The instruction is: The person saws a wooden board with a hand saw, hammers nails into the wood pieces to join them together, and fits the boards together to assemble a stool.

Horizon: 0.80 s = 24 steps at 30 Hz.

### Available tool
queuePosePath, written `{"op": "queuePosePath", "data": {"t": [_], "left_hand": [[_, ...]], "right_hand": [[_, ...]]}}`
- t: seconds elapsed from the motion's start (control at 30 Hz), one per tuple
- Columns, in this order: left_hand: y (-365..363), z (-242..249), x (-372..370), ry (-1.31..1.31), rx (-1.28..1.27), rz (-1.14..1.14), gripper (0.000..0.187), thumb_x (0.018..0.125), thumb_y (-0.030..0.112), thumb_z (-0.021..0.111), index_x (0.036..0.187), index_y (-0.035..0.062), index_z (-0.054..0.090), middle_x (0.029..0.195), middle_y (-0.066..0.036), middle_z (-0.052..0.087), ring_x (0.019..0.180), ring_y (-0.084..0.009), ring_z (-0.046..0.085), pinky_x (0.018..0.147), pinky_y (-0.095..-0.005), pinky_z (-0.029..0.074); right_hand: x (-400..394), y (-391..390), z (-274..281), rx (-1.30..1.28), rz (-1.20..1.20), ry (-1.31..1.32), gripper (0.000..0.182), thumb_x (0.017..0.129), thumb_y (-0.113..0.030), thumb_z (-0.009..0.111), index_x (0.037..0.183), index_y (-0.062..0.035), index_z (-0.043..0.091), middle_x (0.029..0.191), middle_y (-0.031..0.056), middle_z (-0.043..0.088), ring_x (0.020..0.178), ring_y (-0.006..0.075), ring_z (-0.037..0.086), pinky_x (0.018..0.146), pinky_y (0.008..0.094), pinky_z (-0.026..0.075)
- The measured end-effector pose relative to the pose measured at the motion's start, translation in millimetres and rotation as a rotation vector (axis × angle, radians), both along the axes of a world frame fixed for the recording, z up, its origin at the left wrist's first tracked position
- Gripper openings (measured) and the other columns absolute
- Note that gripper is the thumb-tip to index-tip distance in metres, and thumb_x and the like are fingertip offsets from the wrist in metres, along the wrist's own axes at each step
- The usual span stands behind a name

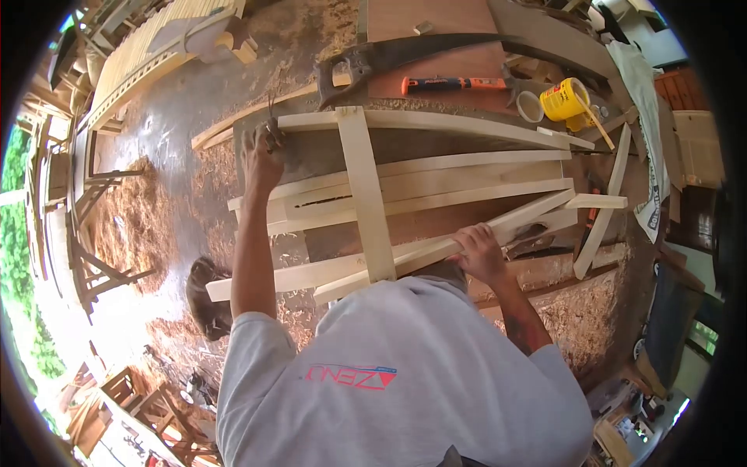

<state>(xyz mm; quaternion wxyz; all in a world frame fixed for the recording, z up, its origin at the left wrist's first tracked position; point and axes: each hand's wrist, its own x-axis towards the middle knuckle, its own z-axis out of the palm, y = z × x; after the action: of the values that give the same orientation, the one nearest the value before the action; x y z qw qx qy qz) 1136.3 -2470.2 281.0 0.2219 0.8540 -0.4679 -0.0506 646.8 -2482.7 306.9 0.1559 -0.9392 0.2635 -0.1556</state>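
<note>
My left hand (262,159) is closed round a small dark metal tool (273,134) at the left end of the far wooden rail (405,119); what kind of tool it is I cannot tell. My right hand (480,251) grips a pale wooden slat (525,216) that slants up to the right on the near side. Between my hands a flat crosspiece (360,183) lies across several long pale strips, its far end over the far rail. One middle strip (436,193) lies behind the slat, and a lower strip (264,280) reaches out to the left.
Past the far rail lie a handsaw (420,54), an orange-and-black handled hammer (459,84) and a yellow tub (564,100) with a stick in it. A white sack (640,140) stands at the right. Wood shavings (132,226) cover the floor; a dark shoe-like object (208,296) lies left.
</note>
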Motion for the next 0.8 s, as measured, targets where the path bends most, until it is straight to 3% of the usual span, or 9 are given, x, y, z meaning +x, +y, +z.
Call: {"op": "queuePosePath", "data": {"t": [0.07,0.17,0.33,0.47,0.6,0.63,0.67,0.73,0.8], "left_hand": [[36,11,-25,-0.01,-0.168,0.0,0.061,0.08,0.018,0.068,0.137,0.0132,0.047,0.144,-0.026,0.033,0.132,-0.0439,0.033,0.109,-0.0524,0.025],[79,14,-29,-0.026,0.132,0.068,0.052,0.085,0.045,0.066,0.126,0.0138,0.058,0.137,-0.022,0.042,0.131,-0.0384,0.036,0.106,-0.0529,0.023],[125,-6,6,0.065,-0.012,0.114,0.037,0.087,0.041,0.064,0.111,0.012,0.066,0.127,-0.016,0.05,0.12,-0.0335,0.044,0.101,-0.0488,0.028],[114,7,10,-0.023,-0.045,-0.015,0.031,0.085,0.037,0.069,0.099,0.0097,0.069,0.103,-0.015,0.059,0.11,-0.0314,0.049,0.097,-0.0425,0.034],[114,10,-11,0.495,-0.056,0.044,0.03,0.082,0.031,0.074,0.075,0.0037,0.064,0.09,-0.015,0.058,0.099,-0.0312,0.054,0.086,-0.037,0.043],[117,10,-32,0.426,0.031,-0.091,0.032,0.082,0.03,0.074,0.072,0.0026,0.06,0.092,-0.014,0.058,0.1,-0.0313,0.053,0.089,-0.0397,0.042],[119,16,-55,0.218,-0.101,-0.111,0.031,0.083,0.03,0.073,0.075,0.0029,0.06,0.096,-0.017,0.057,0.102,-0.0321,0.052,0.091,-0.0427,0.04],[128,4,-52,0.354,-0.188,0.089,0.034,0.085,0.035,0.071,0.089,0.0021,0.063,0.106,-0.021,0.056,0.109,-0.036,0.049,0.096,-0.0455,0.038],[137,-1,-34,0.248,-0.208,0.276,0.041,0.086,0.039,0.068,0.098,0.0004,0.062,0.111,-0.023,0.055,0.111,-0.0378,0.048,0.098,-0.046,0.036]], "right_hand": [[3,12,-1,-0.005,-0.015,0.016,0.043,0.076,-0.038,0.069,0.1,-0.0043,0.057,0.1,0.0112,0.057,0.094,0.0318,0.054,0.088,0.0462,0.042],[4,14,-6,-0.066,-0.028,-0.001,0.043,0.078,-0.036,0.068,0.102,-0.004,0.055,0.1,0.0113,0.056,0.095,0.0318,0.054,0.089,0.0489,0.041],[5,15,-9,-0.059,-0.039,-0.038,0.043,0.078,-0.036,0.07,0.103,-0.0041,0.056,0.1,0.0108,0.057,0.094,0.0309,0.055,0.089,0.0479,0.041],[3,14,-7,-0.047,-0.025,-0.038,0.044,0.077,-0.036,0.071,0.103,-0.0041,0.056,0.099,0.0105,0.058,0.094,0.0309,0.055,0.087,0.0475,0.04],[4,13,6,-0.048,-0.005,-0.07,0.046,0.077,-0.037,0.072,0.104,-0.0037,0.055,0.101,0.0106,0.057,0.095,0.0306,0.054,0.086,0.048,0.04],[7,11,12,-0.054,0.009,-0.077,0.047,0.077,-0.036,0.072,0.106,-0.0038,0.054,0.101,0.0104,0.057,0.095,0.0301,0.054,0.087,0.0476,0.04],[10,11,13,-0.048,0.022,-0.08,0.047,0.077,-0.036,0.072,0.106,-0.0038,0.054,0.101,0.0104,0.057,0.095,0.0301,0.054,0.087,0.0476,0.04],[16,10,12,-0.04,-0.019,-0.062,0.044,0.079,-0.035,0.07,0.105,-0.0041,0.054,0.1,0.0104,0.056,0.094,0.0301,0.053,0.086,0.0474,0.039],[13,16,-7,-0.049,-0.02,-0.037,0.042,0.08,-0.035,0.069,0.105,-0.0043,0.054,0.099,0.0104,0.056,0.093,0.0303,0.053,0.086,0.0473,0.039]]}}
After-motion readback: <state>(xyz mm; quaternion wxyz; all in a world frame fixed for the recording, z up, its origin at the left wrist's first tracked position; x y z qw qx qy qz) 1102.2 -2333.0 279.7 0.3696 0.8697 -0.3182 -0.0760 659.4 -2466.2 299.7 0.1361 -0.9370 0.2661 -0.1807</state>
